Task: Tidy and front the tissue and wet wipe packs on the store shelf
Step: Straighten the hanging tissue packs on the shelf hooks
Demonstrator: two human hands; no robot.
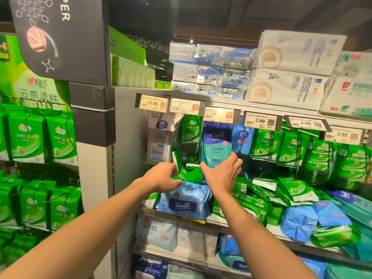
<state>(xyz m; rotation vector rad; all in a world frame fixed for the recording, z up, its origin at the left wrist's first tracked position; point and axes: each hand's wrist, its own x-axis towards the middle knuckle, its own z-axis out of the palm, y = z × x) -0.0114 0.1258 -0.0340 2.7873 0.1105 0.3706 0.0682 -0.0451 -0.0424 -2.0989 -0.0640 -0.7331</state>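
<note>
Reaching into a crowded shelf, the right hand pinches a glossy teal wipe pack. The left hand, fingers curled, grips crinkly green packs above a soft blue pouch.

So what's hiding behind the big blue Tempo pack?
Small green packs lie jumbled behind the Tempo pack, between the left hand and right hand. Further back it is dark, and the pack hides whatever sits low behind it.

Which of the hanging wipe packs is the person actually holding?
The teal and dark blue Tempo pack, hanging mid-row. The right hand grips its bottom edge; the green packs and blue Vinda pack beside it hang untouched.
</note>
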